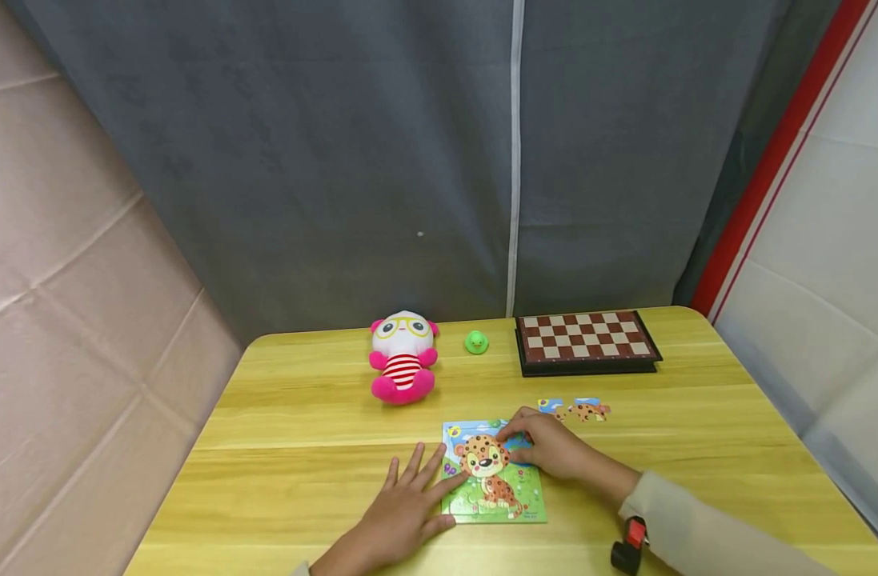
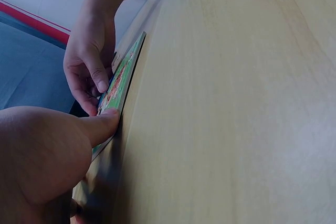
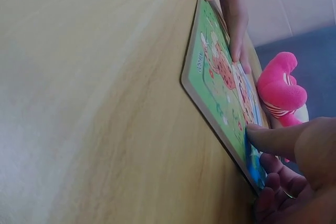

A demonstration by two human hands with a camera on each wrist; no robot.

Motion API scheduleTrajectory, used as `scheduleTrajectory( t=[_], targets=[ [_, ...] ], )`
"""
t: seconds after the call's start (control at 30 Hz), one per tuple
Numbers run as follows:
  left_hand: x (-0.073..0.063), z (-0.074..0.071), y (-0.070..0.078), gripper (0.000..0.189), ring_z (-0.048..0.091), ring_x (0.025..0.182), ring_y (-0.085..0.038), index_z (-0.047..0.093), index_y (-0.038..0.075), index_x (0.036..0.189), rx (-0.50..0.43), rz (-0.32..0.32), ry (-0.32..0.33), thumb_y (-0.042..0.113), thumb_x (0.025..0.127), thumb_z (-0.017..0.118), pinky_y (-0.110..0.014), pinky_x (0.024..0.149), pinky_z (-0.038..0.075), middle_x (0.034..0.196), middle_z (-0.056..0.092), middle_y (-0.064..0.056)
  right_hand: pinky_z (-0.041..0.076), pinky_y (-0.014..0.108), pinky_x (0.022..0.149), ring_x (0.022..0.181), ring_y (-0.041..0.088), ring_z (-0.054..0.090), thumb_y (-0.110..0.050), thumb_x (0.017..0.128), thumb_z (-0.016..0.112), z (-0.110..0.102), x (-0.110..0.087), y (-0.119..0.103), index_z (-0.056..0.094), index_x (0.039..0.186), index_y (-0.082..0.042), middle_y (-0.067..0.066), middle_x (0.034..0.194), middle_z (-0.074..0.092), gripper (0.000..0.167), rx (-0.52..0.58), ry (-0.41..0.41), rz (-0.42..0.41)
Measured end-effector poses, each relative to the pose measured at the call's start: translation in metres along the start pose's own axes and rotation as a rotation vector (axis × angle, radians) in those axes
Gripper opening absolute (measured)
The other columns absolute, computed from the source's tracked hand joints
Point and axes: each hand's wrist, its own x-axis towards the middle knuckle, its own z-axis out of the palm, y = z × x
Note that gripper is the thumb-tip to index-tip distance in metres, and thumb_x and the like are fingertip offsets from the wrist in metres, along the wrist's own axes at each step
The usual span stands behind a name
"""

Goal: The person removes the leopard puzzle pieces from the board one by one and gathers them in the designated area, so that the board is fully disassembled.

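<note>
A square jigsaw puzzle (image 1: 475,508) with a cartoon leopard on green grass lies flat on the table. My left hand (image 1: 402,512) rests at its left side, fingers spread, thumb by the lower left edge and one fingertip on the picture. Over the upper right corner, my right hand (image 1: 550,444) has its fingers bent and pinches a blue puzzle piece (image 3: 254,163), largely covered by the fingers. In the right wrist view the thumb (image 3: 262,136) touches the puzzle's surface. Two loose puzzle pieces (image 1: 588,410) lie just beyond the right hand.
Behind the puzzle sits a pink and white plush toy (image 1: 402,360), with a small green toy (image 1: 476,342) beside it. A brown and white chessboard box (image 1: 586,340) stands at the back right. A grey curtain (image 1: 381,176) hangs behind the wooden table (image 1: 280,464).
</note>
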Motion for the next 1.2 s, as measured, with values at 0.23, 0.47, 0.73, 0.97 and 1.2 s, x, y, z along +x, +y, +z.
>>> scheduleTrajectory(
  t=[0.23,0.47,0.73,0.97,1.2],
  targets=[
    [0.0,0.001,0.0,0.061,0.006,0.157,-0.045,0.027,0.044,0.162,-0.005,0.0,0.002,0.06,0.104,0.041,-0.076,0.117,0.013,0.173,0.008,-0.009,0.051,0.029,0.082,0.096,0.017,0.06,-0.013,0.089,0.081,0.0,0.0,-0.003,0.078,0.111,-0.016,-0.003,0.101,0.062,0.022,-0.042,0.007,-0.015],
    [0.0,0.003,-0.001,0.062,0.007,0.156,-0.046,0.028,0.045,0.162,-0.004,0.006,0.012,0.06,0.104,0.041,-0.077,0.116,0.013,0.173,0.009,-0.009,0.052,0.039,0.09,0.102,0.019,0.06,-0.01,0.089,0.08,0.003,0.002,-0.004,0.076,0.106,-0.019,-0.005,0.103,0.06,0.019,-0.067,0.006,0.015],
    [0.0,0.001,0.0,0.062,0.007,0.156,-0.046,0.028,0.044,0.162,-0.006,0.004,0.007,0.061,0.104,0.041,-0.077,0.116,0.014,0.173,0.009,-0.009,0.048,0.042,0.091,0.104,0.019,0.054,-0.006,0.087,0.081,0.004,0.002,-0.008,0.074,0.1,-0.021,-0.002,0.107,0.052,0.021,-0.07,0.015,0.028],
    [0.0,0.0,0.0,0.062,0.007,0.156,-0.046,0.028,0.044,0.162,0.002,0.003,0.008,0.059,0.104,0.043,-0.076,0.116,0.014,0.173,0.009,-0.009,0.048,0.045,0.092,0.109,0.021,0.052,-0.007,0.087,0.082,0.003,0.001,-0.01,0.072,0.098,-0.024,-0.001,0.112,0.052,0.023,-0.085,0.033,0.027],
    [0.0,-0.001,0.001,0.062,0.008,0.156,-0.047,0.028,0.044,0.162,-0.001,0.003,0.006,0.058,0.104,0.044,-0.077,0.116,0.014,0.173,0.01,-0.01,0.049,0.044,0.089,0.106,0.023,0.055,-0.008,0.087,0.082,0.004,-0.001,-0.011,0.07,0.102,-0.024,-0.002,0.109,0.055,0.025,-0.081,0.048,0.028]
  ],
)
